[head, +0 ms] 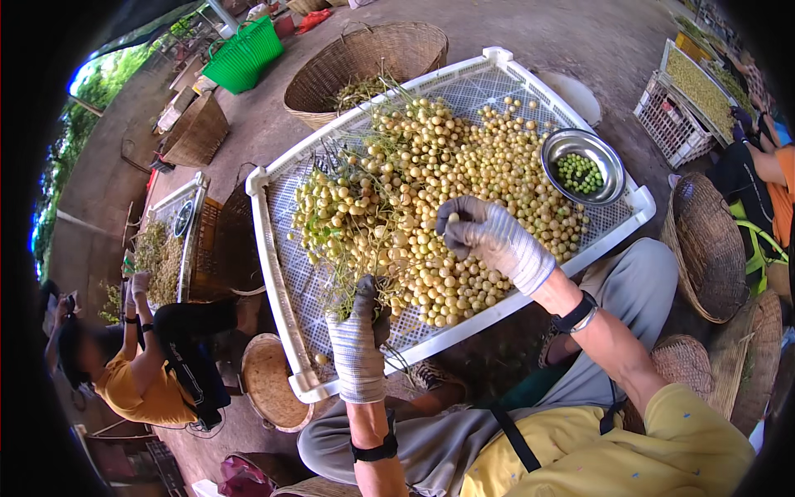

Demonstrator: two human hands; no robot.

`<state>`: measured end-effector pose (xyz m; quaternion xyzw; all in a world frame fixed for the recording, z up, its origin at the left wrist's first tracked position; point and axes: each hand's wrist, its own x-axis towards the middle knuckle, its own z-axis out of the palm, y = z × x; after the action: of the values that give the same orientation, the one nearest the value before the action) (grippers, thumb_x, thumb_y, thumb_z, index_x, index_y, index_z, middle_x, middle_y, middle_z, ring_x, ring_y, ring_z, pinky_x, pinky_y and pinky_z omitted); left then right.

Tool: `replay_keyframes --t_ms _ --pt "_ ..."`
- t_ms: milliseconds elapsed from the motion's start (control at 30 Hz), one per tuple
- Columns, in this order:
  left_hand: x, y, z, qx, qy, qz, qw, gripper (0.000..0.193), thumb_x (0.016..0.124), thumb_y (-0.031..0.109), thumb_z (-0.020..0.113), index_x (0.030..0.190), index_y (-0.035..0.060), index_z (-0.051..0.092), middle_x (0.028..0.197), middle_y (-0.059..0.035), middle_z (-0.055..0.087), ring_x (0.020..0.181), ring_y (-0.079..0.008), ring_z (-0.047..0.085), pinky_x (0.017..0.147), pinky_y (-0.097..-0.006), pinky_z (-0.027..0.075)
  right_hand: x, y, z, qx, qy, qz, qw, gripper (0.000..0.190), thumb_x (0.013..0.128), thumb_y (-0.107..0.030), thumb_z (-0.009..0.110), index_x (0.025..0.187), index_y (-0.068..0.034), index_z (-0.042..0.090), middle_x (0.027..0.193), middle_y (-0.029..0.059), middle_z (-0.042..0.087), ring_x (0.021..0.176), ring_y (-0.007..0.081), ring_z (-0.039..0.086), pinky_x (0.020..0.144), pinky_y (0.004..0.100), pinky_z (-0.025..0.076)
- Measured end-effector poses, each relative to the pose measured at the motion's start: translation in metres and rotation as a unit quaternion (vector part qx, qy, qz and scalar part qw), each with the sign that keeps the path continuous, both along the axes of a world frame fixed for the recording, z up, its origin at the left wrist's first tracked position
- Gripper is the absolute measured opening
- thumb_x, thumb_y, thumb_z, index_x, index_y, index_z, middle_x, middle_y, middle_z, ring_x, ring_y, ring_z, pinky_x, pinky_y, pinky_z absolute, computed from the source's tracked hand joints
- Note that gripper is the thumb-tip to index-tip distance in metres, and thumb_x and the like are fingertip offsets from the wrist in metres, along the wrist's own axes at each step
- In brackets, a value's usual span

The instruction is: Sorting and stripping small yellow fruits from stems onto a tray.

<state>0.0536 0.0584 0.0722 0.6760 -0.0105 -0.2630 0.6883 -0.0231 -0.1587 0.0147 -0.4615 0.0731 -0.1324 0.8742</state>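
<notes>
A white plastic mesh tray (453, 363) spans the space before me, heaped with small round yellowish fruits (472, 161), some loose and some on stems. My left hand (360, 335), in a striped glove with dark fingers, is closed around fruit stems (338, 298) at the near left of the heap. Over the middle of the fruits is my right hand (475, 233), gloved too, with one small fruit (453, 217) between thumb and fingers. A steel bowl (612, 164) of small green fruits rests at the tray's right corner.
Beyond the tray stands a large wicker basket (404, 46) with stems inside. A green woven basket (245, 56) is farther left. One person (140, 385) works at another tray on the left; others sit at the far right. Wicker baskets (708, 248) lie near my right side.
</notes>
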Motion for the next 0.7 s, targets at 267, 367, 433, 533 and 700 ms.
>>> replay_keyframes --t_ms 267,367,433,533,700 --pt "-0.011 -0.020 -0.007 -0.002 -0.055 0.011 0.998 0.026 0.087 0.033 0.069 0.094 0.0083 0.064 0.067 0.0047 0.055 0.049 -0.0033 0.042 0.044 -0.0178 0.030 0.021 0.015 0.003 -0.057 0.045 0.017 0.997 0.046 0.086 -0.026 0.071 0.120 -0.001 0.055 0.089 0.0024 0.066 0.072 0.0076 0.058 0.056 0.0204 0.043" --pt "-0.002 -0.013 -0.011 0.002 -0.020 0.022 1.000 0.030 0.086 0.034 0.071 0.100 0.0074 0.068 0.072 0.0023 0.060 0.050 -0.0036 0.045 0.044 -0.0179 0.032 0.020 0.009 0.005 -0.048 0.031 0.029 0.998 0.035 0.088 -0.023 0.069 0.114 0.000 0.060 0.085 0.0031 0.067 0.066 0.0068 0.056 0.053 0.0192 0.041" --pt "0.005 -0.007 -0.015 0.002 0.005 -0.004 1.000 0.035 0.085 0.037 0.072 0.102 0.0069 0.069 0.074 0.0000 0.062 0.050 -0.0041 0.047 0.044 -0.0182 0.032 0.016 0.004 0.008 -0.020 0.035 0.046 0.998 0.031 0.090 -0.021 0.066 0.113 -0.001 0.062 0.089 0.0037 0.067 0.068 0.0066 0.056 0.054 0.0192 0.041" --pt "0.011 -0.001 -0.020 -0.007 0.009 -0.001 1.000 0.037 0.085 0.039 0.072 0.101 0.0065 0.069 0.073 -0.0021 0.063 0.048 -0.0048 0.045 0.043 -0.0191 0.031 0.009 -0.005 0.013 -0.034 0.015 0.050 0.998 0.033 0.089 -0.023 0.067 0.113 -0.001 0.062 0.091 0.0032 0.067 0.071 0.0068 0.057 0.056 0.0190 0.042" --pt "0.011 0.000 -0.021 -0.046 0.005 -0.052 0.998 0.034 0.089 0.037 0.067 0.104 0.0065 0.066 0.072 -0.0022 0.061 0.045 -0.0040 0.037 0.042 -0.0199 0.025 0.017 -0.004 0.014 -0.090 -0.020 0.012 0.996 0.038 0.086 -0.027 0.071 0.113 -0.002 0.061 0.087 -0.0003 0.063 0.076 0.0059 0.057 0.059 0.0187 0.043"
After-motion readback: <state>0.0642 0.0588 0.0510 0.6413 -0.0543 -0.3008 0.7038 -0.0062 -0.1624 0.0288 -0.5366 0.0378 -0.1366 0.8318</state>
